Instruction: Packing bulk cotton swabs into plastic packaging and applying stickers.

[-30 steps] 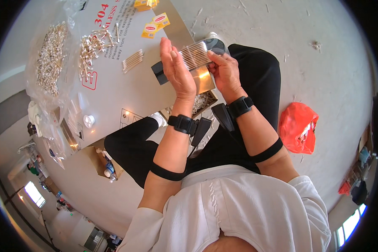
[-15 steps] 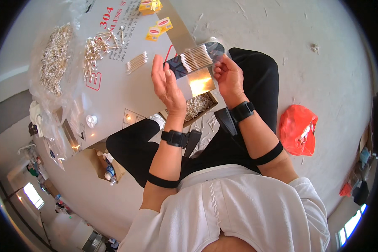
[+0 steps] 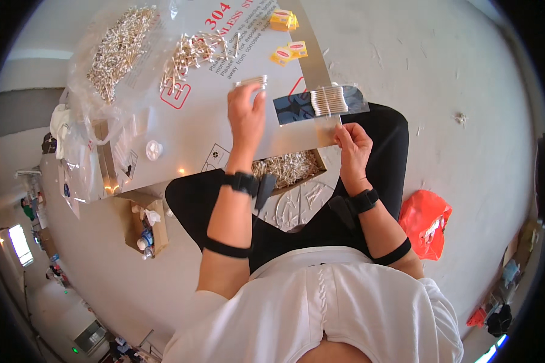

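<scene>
My left hand (image 3: pixel 246 118) is over the metal-topped table, its fingertips at a small row of cotton swabs (image 3: pixel 255 80) and its thumb apart from the fingers. To its right lies a flat dark-and-clear plastic bag (image 3: pixel 293 109), its right end jutting past the table edge. A neat row of cotton swabs (image 3: pixel 329 101) shows at the clear end of the bag. Just below that end, at the table corner, is my right hand (image 3: pixel 355 148), fingers curled and thumb pressed to them; anything between them is too small to make out.
Loose swabs (image 3: pixel 191 55) are heaped on the table beside a big clear bag of swabs (image 3: pixel 118 51). Yellow cards (image 3: pixel 289 53) and a yellow packet stack (image 3: pixel 283 20) lie at the far edge. Under the table is a swab-filled box (image 3: pixel 290 167). A red bag (image 3: pixel 426 225) sits on the floor.
The bag with the swab row, held between both hands before, now lies on the table. My left hand has moved to the small swab row; my right hand has let go and dropped lower.
</scene>
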